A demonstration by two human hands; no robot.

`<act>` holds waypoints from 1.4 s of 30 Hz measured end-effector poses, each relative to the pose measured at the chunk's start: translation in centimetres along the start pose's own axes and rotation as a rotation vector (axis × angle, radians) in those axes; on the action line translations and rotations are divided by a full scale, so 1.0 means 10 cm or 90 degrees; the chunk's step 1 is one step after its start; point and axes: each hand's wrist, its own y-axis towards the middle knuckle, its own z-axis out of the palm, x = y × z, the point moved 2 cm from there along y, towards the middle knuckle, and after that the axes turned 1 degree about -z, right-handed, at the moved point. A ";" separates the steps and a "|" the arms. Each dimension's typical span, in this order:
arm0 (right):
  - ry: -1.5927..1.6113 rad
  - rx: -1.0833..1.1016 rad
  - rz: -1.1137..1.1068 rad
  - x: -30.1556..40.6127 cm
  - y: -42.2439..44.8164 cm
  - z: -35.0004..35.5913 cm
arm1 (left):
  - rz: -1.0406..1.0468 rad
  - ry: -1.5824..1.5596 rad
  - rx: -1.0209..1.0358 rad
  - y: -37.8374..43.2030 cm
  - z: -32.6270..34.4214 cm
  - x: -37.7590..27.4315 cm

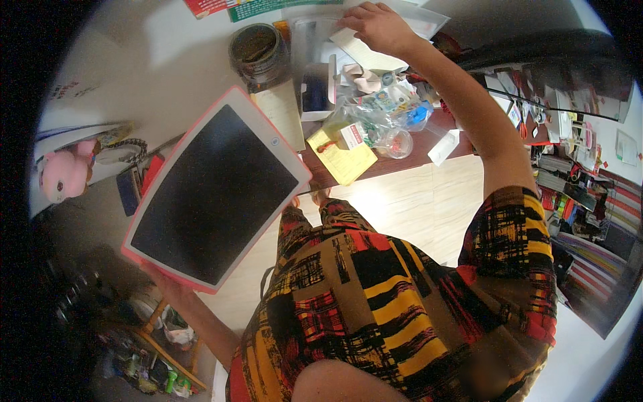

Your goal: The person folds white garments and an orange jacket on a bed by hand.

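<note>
My left hand [168,286] supports an LCD writing tablet [216,196] with a pink and white frame, tilted above the floor to the left of the desk. Its fingers are hidden beneath the tablet, whose dark screen faces up. At the far side of the cluttered desk, my right hand [374,25] reaches over a clear plastic sleeve [424,20] and a sheet of lined paper [369,50]. Its fingers are bent downward, and whether they grip anything is unclear. An open white box with a dark inside [317,93] lies below that hand.
A roll of clear tape [257,53] stands near the wall. Clear plastic bags [371,113], a yellow notepad [344,158] and a small round plastic tub [396,144] crowd the wooden desk [442,148]. Shelved books [557,168] are on the right, a pink plush toy [65,173] on the left.
</note>
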 end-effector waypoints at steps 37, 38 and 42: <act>1.412 -0.643 0.630 0.31 -1.49 0.08 | 0.846 0.628 0.884 -1.51 4.98 -1.20; 1.405 -0.621 0.651 0.29 -1.49 0.14 | 0.858 0.623 0.901 -1.54 5.03 -1.18; 1.410 -0.600 0.733 0.38 -1.62 0.30 | 0.773 0.738 0.850 -1.32 5.34 -0.86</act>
